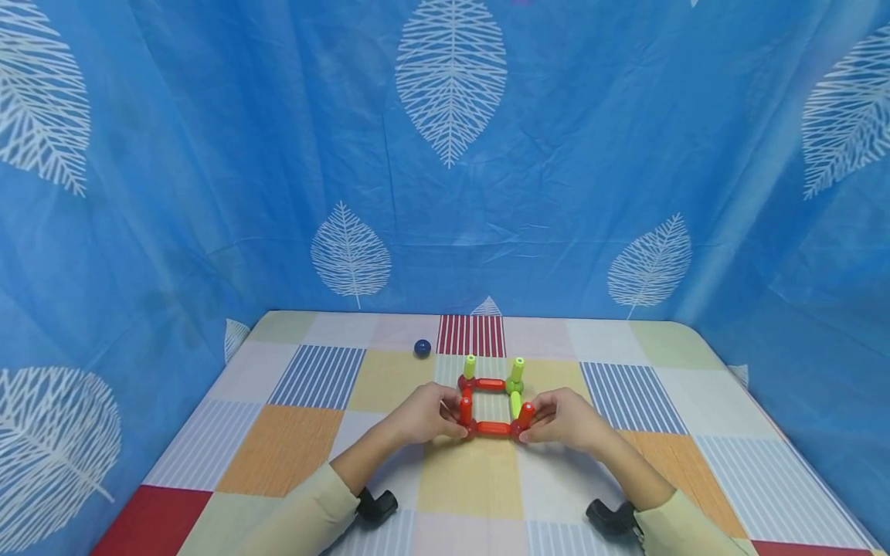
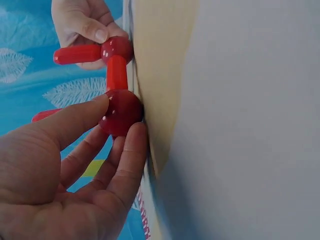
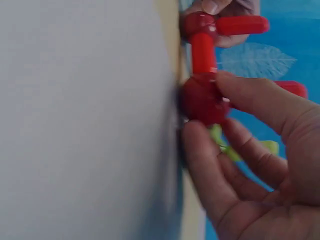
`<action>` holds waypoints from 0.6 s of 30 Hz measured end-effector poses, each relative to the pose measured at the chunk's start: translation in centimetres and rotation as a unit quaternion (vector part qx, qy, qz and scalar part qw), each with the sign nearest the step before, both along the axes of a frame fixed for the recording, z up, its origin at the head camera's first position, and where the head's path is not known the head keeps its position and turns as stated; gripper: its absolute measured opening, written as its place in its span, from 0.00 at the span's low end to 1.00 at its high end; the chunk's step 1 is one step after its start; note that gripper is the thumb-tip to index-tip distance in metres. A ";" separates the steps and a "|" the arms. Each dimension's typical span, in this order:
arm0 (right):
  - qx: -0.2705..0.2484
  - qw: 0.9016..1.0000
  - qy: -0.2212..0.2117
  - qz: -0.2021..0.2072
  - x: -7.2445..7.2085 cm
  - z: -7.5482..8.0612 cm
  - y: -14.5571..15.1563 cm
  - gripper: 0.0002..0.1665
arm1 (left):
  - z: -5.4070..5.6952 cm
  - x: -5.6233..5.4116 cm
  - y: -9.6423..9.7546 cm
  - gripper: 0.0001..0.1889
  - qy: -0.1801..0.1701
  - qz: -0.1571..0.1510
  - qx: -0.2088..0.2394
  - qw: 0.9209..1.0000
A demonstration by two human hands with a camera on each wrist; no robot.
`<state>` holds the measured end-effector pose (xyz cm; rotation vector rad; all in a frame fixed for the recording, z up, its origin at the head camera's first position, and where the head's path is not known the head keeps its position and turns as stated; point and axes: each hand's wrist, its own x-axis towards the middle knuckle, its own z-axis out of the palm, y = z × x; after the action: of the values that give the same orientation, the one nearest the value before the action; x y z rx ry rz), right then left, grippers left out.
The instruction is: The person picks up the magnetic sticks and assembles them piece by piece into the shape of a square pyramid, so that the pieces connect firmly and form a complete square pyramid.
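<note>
A square frame of rods and balls stands on the table, with a short upright rod at each corner. Its near side is a red rod (image 1: 494, 428), and its right side is a yellow-green rod (image 1: 515, 405). My left hand (image 1: 426, 415) pinches the near-left dark red ball (image 2: 121, 112) between thumb and fingers. At the near-right corner, another dark red ball (image 3: 202, 97) is pinched by my right hand (image 1: 570, 421). Farther back, a yellow-green ball (image 1: 514, 385) joins the right side to the far red rod (image 1: 490, 384). Both far uprights are yellow-green; the near ones are red.
A loose dark blue ball (image 1: 422, 348) lies behind and left of the frame. The table has a patchwork cloth (image 1: 473, 483). Blue curtains with white leaves (image 1: 445, 232) hang behind and at both sides. Black wrist mounts (image 1: 378, 508) sit by the sleeves.
</note>
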<state>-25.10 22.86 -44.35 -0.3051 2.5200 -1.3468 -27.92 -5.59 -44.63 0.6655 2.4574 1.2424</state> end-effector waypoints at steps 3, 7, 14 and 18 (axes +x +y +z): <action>-0.009 1.000 0.013 0.008 -0.2 0.5 0.4 0.18 | 0.2 -0.3 -0.3 0.11 0.011 -0.008 0.009 1.000; -0.022 0.998 0.056 0.032 -0.4 1.0 1.0 0.18 | 0.6 -0.6 -0.6 0.11 0.035 -0.021 0.044 0.998; -0.036 0.995 0.093 0.015 -0.7 0.6 0.2 0.15 | 0.4 -1.1 0.1 0.08 0.062 -0.014 0.058 0.996; -0.027 0.993 0.111 -0.008 -0.9 0.3 -0.8 0.15 | 0.2 -1.4 1.0 0.09 0.067 0.019 0.046 0.996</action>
<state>-26.00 22.10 -44.06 -0.4713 2.6717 -1.4629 -29.28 -4.58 -44.43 0.7534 2.5434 1.3749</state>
